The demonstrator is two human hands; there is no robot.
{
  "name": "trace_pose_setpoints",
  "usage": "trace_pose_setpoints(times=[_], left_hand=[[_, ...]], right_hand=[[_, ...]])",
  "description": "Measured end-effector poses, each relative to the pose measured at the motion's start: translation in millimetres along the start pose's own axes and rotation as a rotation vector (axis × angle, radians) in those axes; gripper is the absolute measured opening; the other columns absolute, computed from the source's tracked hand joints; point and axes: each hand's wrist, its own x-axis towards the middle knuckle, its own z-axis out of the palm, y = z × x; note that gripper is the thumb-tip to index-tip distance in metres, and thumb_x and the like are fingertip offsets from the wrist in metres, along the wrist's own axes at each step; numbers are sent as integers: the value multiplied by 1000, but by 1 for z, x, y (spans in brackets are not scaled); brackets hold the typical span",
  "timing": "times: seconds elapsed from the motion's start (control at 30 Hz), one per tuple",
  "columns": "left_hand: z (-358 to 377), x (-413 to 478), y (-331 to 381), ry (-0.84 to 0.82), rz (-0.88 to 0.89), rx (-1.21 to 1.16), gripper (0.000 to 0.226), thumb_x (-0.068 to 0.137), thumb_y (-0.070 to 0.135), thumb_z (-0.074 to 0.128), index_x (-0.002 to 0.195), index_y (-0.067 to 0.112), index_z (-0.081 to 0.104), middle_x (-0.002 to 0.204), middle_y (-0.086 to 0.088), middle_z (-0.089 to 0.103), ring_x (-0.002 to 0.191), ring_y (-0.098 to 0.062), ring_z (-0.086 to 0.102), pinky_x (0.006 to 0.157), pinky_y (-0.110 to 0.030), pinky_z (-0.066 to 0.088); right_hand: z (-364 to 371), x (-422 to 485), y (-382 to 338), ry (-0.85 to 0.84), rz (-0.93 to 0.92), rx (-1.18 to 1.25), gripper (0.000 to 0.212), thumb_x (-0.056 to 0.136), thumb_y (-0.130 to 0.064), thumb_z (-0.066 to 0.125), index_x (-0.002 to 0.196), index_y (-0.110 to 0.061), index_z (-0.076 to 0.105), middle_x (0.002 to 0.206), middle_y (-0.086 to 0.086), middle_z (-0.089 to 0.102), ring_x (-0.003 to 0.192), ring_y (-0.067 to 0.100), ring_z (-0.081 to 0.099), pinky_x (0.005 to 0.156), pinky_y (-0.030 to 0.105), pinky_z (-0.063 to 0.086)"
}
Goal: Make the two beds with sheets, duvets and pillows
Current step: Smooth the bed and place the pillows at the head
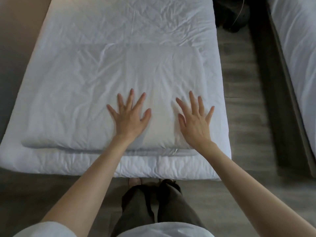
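A folded white duvet (95, 93) was laid flat across the near half of the bed (119, 23). Its near edge was set just back from the bed's near end, so that a strip of quilted white cover (179, 168) was left showing in front of it. Its far edge was marked by a straight line across the middle of the bed, beyond which a creased white sheet (153, 21) was spread.

Both hands were laid palm down on the near right part of the duvet, side by side but apart, with a bare strip of fabric left between them. The left hand (130, 115) was opened wide, its fingers straight and fanned out away from the body, the thumb turned inward toward the other hand. The right hand (195, 120) was spread in the same way, its fingertips angled slightly to the left, and it was placed close to the duvet's right edge. Nothing was gripped by either hand; the cloth was only pressed or touched by flat palms and straight fingers. Both bare forearms were stretched forward and nearly straight, converging from the lower corners toward the bed.

White short sleeves (42, 228) were seen at the bottom edge, and dark trousers (136, 214) below the bed's near end. A grey wood-look floor (242, 103) ran along the right of the bed, and a second bed (297, 48) in white was seen at the right edge. A dark object (230, 12), too dim to identify, was seen on the floor between the two beds.
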Motion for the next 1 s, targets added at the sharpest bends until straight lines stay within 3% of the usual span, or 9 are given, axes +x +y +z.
trace_pose_setpoints(times=[0.1,0.17,0.4,0.6,0.77,0.9,1.0], left_hand=[[10,-1,-5,75,-90,3,71,84,70,20,151,47,14,164,6,1,147,-43,-8,106,-74,-7],[25,-8,-8,104,-83,25,71,85,69,26,151,46,14,164,6,3,146,-45,-7,105,-76,-5],[92,-11,-8,99,-101,125,78,81,68,38,152,46,12,164,4,-2,145,-48,-8,100,-81,-1],[99,-9,-12,71,-118,102,77,83,70,30,151,47,5,163,6,-7,146,-45,-9,103,-79,-2],[93,-46,-9,-94,-190,49,71,85,77,10,142,51,-25,156,7,-32,143,-42,-25,108,-72,-10],[73,-74,-10,-269,-168,13,70,90,74,17,148,49,-12,159,7,-26,145,-40,-21,112,-67,-7],[51,-95,-14,-363,-119,45,66,95,67,21,151,45,-5,161,8,-17,148,-35,-12,114,-66,2]], right_hand=[[14,22,-14,-173,-20,-10,53,102,-50,21,151,-49,1,162,-6,-16,147,30,-21,106,74,-11],[32,23,-7,-188,-11,-17,56,98,-61,16,149,-52,-7,161,-11,-20,145,33,-26,103,76,-13],[99,21,41,-345,11,-106,79,81,-83,13,141,-52,-29,151,-16,-40,139,32,-37,102,79,-5],[106,23,43,-324,-22,-91,82,80,-83,14,143,-50,-28,154,-13,-36,142,31,-33,102,76,-11],[92,-17,52,-368,-35,-152,86,83,-79,17,147,-41,-27,157,-6,-32,146,28,-25,107,72,-1],[70,-36,61,-461,-65,-182,73,97,-57,34,153,-38,-9,163,5,-11,150,30,-4,117,57,11],[46,-51,63,-495,-71,-150,66,100,-39,47,154,-36,10,162,4,11,147,29,15,116,44,22]])
